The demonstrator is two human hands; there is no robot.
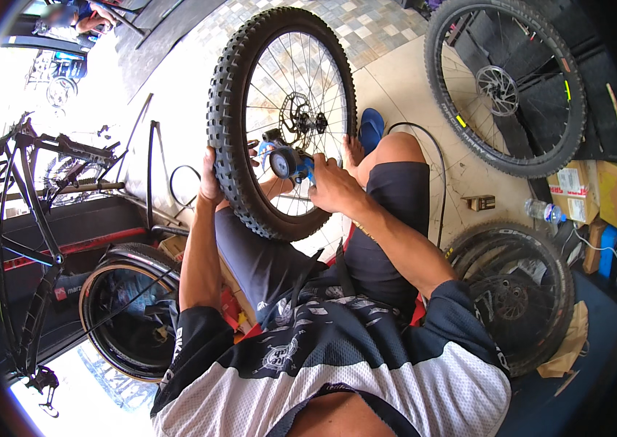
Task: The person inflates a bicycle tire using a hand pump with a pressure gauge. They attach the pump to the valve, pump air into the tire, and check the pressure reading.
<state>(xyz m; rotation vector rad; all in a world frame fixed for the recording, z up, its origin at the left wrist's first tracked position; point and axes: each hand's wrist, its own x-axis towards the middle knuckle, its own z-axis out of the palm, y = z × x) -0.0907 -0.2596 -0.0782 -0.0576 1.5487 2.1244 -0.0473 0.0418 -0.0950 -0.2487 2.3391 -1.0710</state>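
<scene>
A bicycle wheel (224,131) with a knobby black tire, thin spokes and a brake disc stands upright between my knees. My left hand (211,182) grips its tire from the left side; some of the fingers are hidden behind it. In my right hand (334,186) is a blue tire inflator (289,162) with a round black gauge, the fingers closed round its grip. The inflator's head is at the rim on the wheel's near left part. Whether it is joined to the valve I cannot tell.
On the left hangs a black bike frame (32,189), with another wheel (90,309) below it. At right are a leaning wheel (436,80), stacked tires (567,291), a cardboard box (569,182) and a plastic bottle (545,212). A black hose (444,167) crosses the floor beside a blue slipper (372,125).
</scene>
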